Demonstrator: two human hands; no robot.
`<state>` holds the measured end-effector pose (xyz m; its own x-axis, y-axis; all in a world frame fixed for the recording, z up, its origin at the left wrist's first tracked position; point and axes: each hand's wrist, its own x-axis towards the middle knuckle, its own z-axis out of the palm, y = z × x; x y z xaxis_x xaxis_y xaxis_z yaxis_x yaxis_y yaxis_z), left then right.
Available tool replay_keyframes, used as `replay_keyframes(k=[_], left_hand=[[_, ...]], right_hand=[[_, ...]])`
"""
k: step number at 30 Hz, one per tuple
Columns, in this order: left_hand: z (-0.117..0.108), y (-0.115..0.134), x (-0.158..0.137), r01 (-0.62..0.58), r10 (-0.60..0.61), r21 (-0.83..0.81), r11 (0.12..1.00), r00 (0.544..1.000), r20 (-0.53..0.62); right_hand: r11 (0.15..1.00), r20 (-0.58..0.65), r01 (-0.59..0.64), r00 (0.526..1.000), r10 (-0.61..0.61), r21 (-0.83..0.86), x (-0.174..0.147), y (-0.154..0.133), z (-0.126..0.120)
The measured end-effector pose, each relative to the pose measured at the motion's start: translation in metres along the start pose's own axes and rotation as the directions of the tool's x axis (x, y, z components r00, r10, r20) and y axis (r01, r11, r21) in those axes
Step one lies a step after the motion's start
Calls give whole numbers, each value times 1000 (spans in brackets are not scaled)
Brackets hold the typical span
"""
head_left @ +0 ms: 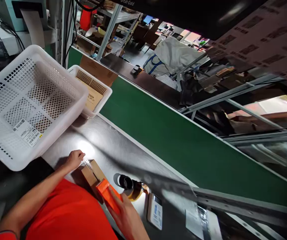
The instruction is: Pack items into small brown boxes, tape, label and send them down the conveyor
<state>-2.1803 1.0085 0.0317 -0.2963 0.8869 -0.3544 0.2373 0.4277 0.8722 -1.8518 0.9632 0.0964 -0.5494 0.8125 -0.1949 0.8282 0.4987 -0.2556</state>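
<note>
A small brown cardboard box (95,170) sits on the metal table close to my body. My left hand (74,160) is closed in a pinch at its far left edge, on the end of a clear strip of packing tape (90,165). The strip runs along the top of the box towards an orange tape dispenser (107,194). My right hand (128,213) is wrapped round that dispenser, which rests against the near end of the box. Just right of it lie a black cylinder (125,182) and a roll of amber tape (136,194).
A large white plastic basket (79,96) stands at the left, with a smaller white basket (107,95) behind it. A green conveyor belt (158,133) runs beyond the metal table. A handheld device (155,211) and a plastic-wrapped packet (195,221) lie at the right.
</note>
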Motion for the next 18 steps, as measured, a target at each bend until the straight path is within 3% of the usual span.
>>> replay_keyframes(k=[4, 11, 18], left_hand=[[-2, -19, 16, -12, 13, -10, 1000, 999, 51], [27, -48, 10, 6, -10, 55, 998, 997, 73], [22, -50, 12, -21, 8, 215, 976, 998, 61]], right_hand=[[999, -8, 15, 1000, -15, -41, 4, -1, 5], [998, -12, 53, 998, -54, -45, 7, 3, 10], [995, -5, 97, 995, -97, -14, 9, 6, 13]])
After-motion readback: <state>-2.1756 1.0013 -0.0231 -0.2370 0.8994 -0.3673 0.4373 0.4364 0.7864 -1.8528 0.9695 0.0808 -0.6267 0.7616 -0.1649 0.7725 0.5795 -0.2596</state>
